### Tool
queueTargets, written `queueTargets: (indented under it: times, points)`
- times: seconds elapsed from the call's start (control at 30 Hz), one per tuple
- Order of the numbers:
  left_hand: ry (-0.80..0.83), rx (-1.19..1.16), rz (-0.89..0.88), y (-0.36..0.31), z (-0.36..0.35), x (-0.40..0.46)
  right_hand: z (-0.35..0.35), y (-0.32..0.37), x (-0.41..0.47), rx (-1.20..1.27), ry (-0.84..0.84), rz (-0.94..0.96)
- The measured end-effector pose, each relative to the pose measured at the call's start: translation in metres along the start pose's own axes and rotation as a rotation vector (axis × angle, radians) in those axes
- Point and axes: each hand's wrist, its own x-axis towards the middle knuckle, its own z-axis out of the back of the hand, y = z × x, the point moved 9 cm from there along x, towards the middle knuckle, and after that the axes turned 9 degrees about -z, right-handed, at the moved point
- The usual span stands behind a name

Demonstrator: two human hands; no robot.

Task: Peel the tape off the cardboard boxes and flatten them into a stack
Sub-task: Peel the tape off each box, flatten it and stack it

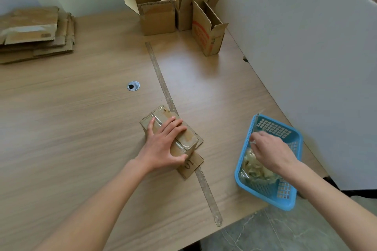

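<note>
Left hand point(163, 144) flat on taped box point(173, 134) at surface point(81, 128) centre, fingers spread, thumb hooked over near end; right hand point(271, 153) pinching tape strip point(253, 142) over blue basket point(293, 206); drop tape fully clear, keep box pinned; flattened stack point(34, 32) far left.

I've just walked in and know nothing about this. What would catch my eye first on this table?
Probably the bright blue basket at the table's right edge, with the right hand over the crumpled tape inside it. Next, the left hand resting on a small taped box near the middle of the table. At the far end stand open boxes, and a stack of flattened cardboard lies far left.
</note>
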Motion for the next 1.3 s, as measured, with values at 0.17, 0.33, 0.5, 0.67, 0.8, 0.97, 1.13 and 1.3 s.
queueTargets:
  times: [0.17, 0.33, 0.5, 0.67, 0.8, 0.97, 1.13, 1.3]
  points:
    - [0.117, -0.019, -0.027, 0.004, -0.003, -0.001, 0.019, 0.039, -0.001, -0.095, -0.218, 0.031]
    - [0.307, 0.062, -0.075, 0.006, -0.010, -0.003, 0.009, 0.106, -0.013, 0.335, -0.052, 0.217]
    - [0.280, 0.208, -0.126, 0.010, 0.001, 0.004, -0.034, 0.157, -0.022, 0.720, 0.104, 0.111]
    - [0.216, 0.118, -0.105, 0.011, 0.006, 0.007, -0.044, 0.157, -0.022, 0.875, 0.018, 0.067]
    - [0.121, 0.011, -0.068, 0.014, 0.012, 0.009, -0.041, 0.152, -0.016, 1.056, -0.002, 0.069]
    - [0.082, -0.044, -0.036, 0.020, 0.020, 0.015, -0.040, 0.158, -0.013, 1.239, 0.042, 0.062]
    - [0.112, -0.014, -0.061, 0.012, 0.010, 0.013, -0.043, 0.151, -0.010, 1.388, 0.100, -0.035]
    - [0.094, -0.038, -0.038, 0.004, 0.002, 0.022, -0.006, 0.175, 0.005, 1.120, -0.055, 0.166]
